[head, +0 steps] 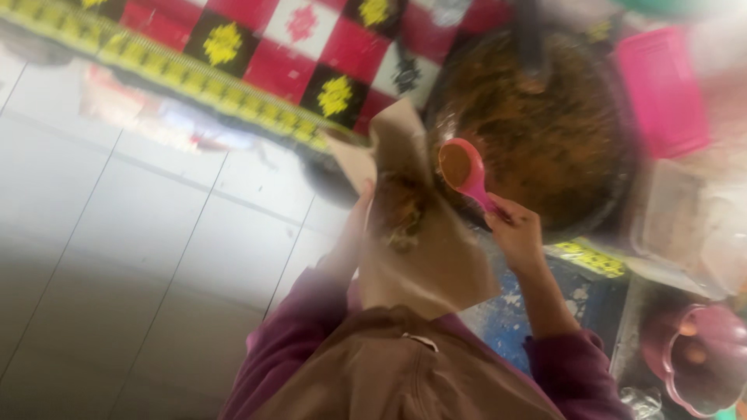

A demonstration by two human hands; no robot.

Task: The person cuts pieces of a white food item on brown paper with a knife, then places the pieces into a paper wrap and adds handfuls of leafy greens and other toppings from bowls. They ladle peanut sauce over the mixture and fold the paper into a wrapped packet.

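My left hand holds a sheet of brown paper from underneath; a small heap of food lies on the sheet. My right hand grips the handle of a pink ladle whose bowl is full of brown sauce. The ladle hangs just right of the paper, over the rim of a large dark pan filled with brown food. The picture is blurred and tilted.
A red, black and white patterned cloth lies beyond the pan. A pink container stands at the upper right, a clear plastic tub below it, and a purple pot at the lower right. White floor tiles fill the left.
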